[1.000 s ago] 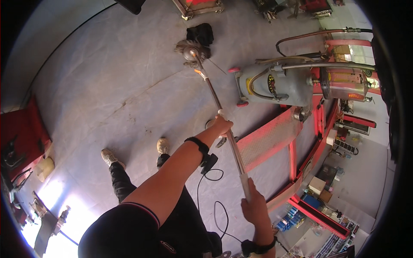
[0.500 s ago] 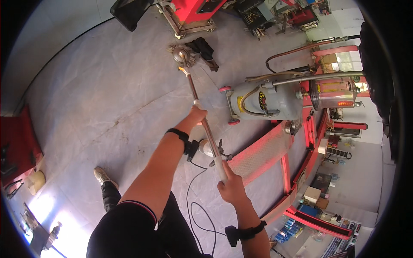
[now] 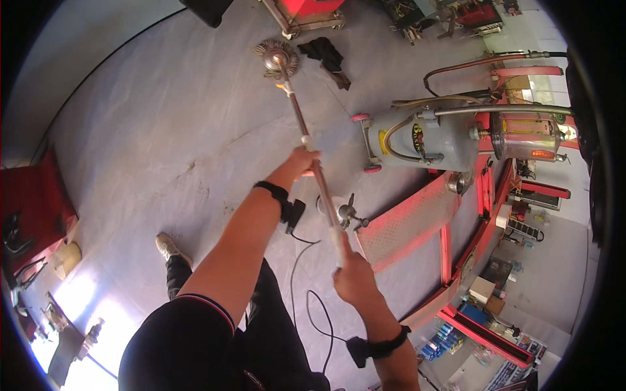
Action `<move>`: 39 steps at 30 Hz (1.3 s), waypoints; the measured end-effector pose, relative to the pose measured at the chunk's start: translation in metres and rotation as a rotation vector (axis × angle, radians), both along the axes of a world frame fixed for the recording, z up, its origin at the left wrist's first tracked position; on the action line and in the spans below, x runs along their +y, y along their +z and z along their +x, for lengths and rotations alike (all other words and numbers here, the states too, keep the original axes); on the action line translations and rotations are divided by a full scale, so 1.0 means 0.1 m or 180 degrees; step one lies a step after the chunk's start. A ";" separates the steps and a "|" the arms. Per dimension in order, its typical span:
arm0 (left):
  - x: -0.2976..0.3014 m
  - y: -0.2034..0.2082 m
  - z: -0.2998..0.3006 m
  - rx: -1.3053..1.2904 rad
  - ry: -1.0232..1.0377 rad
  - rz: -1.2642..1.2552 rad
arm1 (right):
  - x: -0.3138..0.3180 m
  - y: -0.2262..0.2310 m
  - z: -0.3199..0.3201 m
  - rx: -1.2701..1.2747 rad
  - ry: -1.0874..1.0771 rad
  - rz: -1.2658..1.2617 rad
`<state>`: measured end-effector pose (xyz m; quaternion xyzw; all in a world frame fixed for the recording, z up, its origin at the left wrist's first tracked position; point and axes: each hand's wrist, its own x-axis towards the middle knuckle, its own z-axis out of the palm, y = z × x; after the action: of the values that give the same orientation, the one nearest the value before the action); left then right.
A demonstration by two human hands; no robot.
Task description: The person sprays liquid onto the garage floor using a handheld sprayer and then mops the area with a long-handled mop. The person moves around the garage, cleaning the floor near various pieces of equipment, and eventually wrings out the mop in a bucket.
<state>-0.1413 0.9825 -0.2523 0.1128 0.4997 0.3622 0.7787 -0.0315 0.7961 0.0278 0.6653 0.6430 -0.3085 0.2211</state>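
Observation:
Both my hands are closed round the handle of a mop [image 3: 297, 112]. My left hand [image 3: 304, 161] wraps the middle of the pole, just below a pale collar. Lower down, my right hand [image 3: 356, 280] grips the light-coloured end of the handle. The round mop head [image 3: 276, 58], with grey strands spread about a metal-looking disc, lies on the floor ahead of me. Just right of the strands is a crumpled dark cloth [image 3: 323, 56] on the floor. Black straps with small devices circle both my wrists, and a cable hangs from them.
A grey wheeled tank [image 3: 427, 140] with hoses stands to the right. Near the pole's right side is a small white container with a dark fitting [image 3: 347, 210]. A red lift ramp [image 3: 411, 221] lies beyond it. Ahead is a red wheeled cabinet [image 3: 306, 8]; my shoe [image 3: 171, 247] is at left.
The mop head has slid left over the floor, away from the dark cloth. My view has shifted a little, moving the surroundings up and right. Both hands keep their hold.

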 end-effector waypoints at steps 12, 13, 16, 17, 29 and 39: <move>-1.41 1.05 0.79 -0.1725 0.0128 -0.0840 | -0.42 2.06 0.26 -0.0514 -0.0065 -0.0562; -1.52 1.23 0.72 -0.1669 0.0203 -0.0857 | -0.44 2.12 0.24 -0.0619 -0.0050 -0.0644; -1.77 1.58 0.29 -0.1691 0.0472 -0.0882 | -0.44 2.37 0.10 -0.0459 -0.0064 -0.0614; -1.85 1.66 0.14 -0.1717 0.0556 -0.0892 | -0.41 2.46 0.01 -0.0432 -0.0008 -0.0646; -2.98 2.01 -2.26 -0.1978 0.2422 -0.0827 | -0.11 2.77 -2.28 -0.0424 0.2050 -0.1125; -4.54 1.31 -4.29 -0.1286 0.3818 -0.0997 | -0.78 1.70 -4.30 0.0112 0.2876 -0.1674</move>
<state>-0.5698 0.5289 -0.1217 -0.3708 0.3665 0.6709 0.5273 -0.4617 0.7176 0.1982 0.2383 0.7703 -0.3445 0.4808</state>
